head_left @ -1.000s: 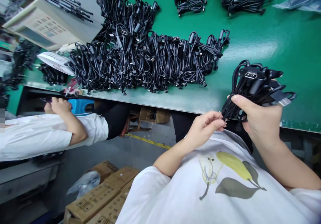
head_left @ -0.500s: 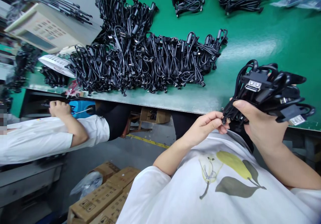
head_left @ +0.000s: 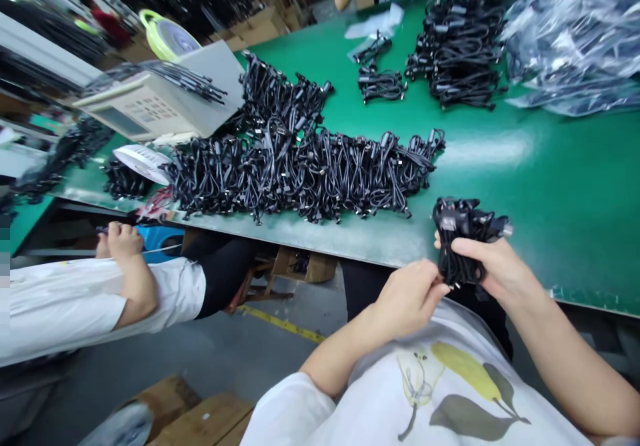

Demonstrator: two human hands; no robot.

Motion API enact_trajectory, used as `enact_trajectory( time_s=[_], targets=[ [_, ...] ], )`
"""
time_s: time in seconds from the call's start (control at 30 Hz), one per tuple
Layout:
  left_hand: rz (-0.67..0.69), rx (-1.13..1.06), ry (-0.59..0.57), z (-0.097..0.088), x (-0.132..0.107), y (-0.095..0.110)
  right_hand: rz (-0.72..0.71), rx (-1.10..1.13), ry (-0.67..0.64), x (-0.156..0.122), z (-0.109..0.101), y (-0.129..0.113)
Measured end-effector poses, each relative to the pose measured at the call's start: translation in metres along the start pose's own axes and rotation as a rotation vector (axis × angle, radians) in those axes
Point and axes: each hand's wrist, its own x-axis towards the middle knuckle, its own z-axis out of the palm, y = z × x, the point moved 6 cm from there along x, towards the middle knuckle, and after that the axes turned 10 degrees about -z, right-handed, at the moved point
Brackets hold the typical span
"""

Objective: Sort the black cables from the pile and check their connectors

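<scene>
A thick bundle of black USB cables is in my right hand, over the front edge of the green table. The thumb lies across the front of the bundle and the fingers wrap behind it. At the bundle's lower left, my left hand is closed, its fingertips pinching at the cable ends; the exact piece is hidden. Left of my hands, a long row of coiled black cables covers the table's front part, with more cables heaped behind it.
The green table carries a cable stack, plastic bags and a beige device with a keypad. A co-worker's hand is at left; another person's arm shows at the far side. Cardboard boxes stand on the floor.
The view has tilted up, showing more of the table's far side. The cable bundle has turned and drawn more compactly together in my right hand. My left hand stays at its lower end.
</scene>
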Motion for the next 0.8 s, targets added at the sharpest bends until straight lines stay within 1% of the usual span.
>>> enact_trajectory(
  time_s=[0.07, 0.13, 0.17, 0.2, 0.23, 0.33, 0.37, 0.43, 0.47, 0.5, 0.57, 0.6, 0.63, 0.67, 0.7, 0.73, 0.77, 0.8],
  targets=[
    [0.007, 0.055, -0.064, 0.001, 0.004, 0.0, 0.075, -0.018, -0.037, 0.006, 0.0, 0.006],
    [0.037, 0.015, -0.099, -0.003, 0.007, -0.002, 0.08, -0.038, -0.036, 0.01, -0.003, 0.007],
    [0.054, -0.019, -0.087, -0.007, 0.008, -0.005, 0.052, -0.055, -0.029, 0.013, -0.006, 0.003],
    [0.068, -0.05, -0.046, -0.013, 0.01, -0.01, 0.009, -0.088, -0.028, 0.017, -0.009, -0.002],
    [0.07, -0.069, 0.034, -0.022, 0.012, -0.017, -0.042, -0.138, -0.034, 0.022, -0.013, -0.01],
    [0.057, -0.068, 0.368, -0.05, 0.019, -0.047, -0.181, -0.38, -0.077, 0.046, -0.027, -0.042],
    [0.072, -0.074, 0.451, -0.056, 0.021, -0.055, -0.238, -0.473, -0.086, 0.057, -0.032, -0.056],
    [0.107, -0.098, 0.584, -0.064, 0.025, -0.067, -0.395, -0.682, -0.125, 0.084, -0.031, -0.088],
    [0.134, -0.107, 0.641, -0.067, 0.025, -0.069, -0.491, -0.786, -0.144, 0.099, -0.026, -0.104],
    [0.163, -0.102, 0.687, -0.068, 0.026, -0.068, -0.589, -0.903, -0.17, 0.117, -0.017, -0.12],
    [0.215, -0.06, 0.746, -0.074, 0.025, -0.06, -0.771, -1.137, -0.204, 0.16, 0.013, -0.145],
    [0.226, -0.028, 0.757, -0.082, 0.023, -0.055, -0.815, -1.31, -0.248, 0.188, 0.033, -0.151],
    [0.224, -0.005, 0.765, -0.095, 0.021, -0.052, -0.832, -1.38, -0.244, 0.22, 0.052, -0.158],
    [0.215, 0.007, 0.779, -0.114, 0.018, -0.052, -0.839, -1.43, -0.247, 0.253, 0.073, -0.164],
    [0.208, 0.014, 0.803, -0.142, 0.012, -0.055, -0.852, -1.483, -0.256, 0.288, 0.096, -0.168],
    [0.204, 0.024, 0.835, -0.177, 0.004, -0.06, -0.87, -1.537, -0.273, 0.322, 0.119, -0.171],
    [0.194, 0.028, 0.885, -0.219, -0.007, -0.07, -0.889, -1.586, -0.292, 0.354, 0.141, -0.174],
    [0.188, 0.056, 0.958, -0.265, -0.021, -0.081, -0.906, -1.628, -0.316, 0.385, 0.161, -0.175]
  ],
)
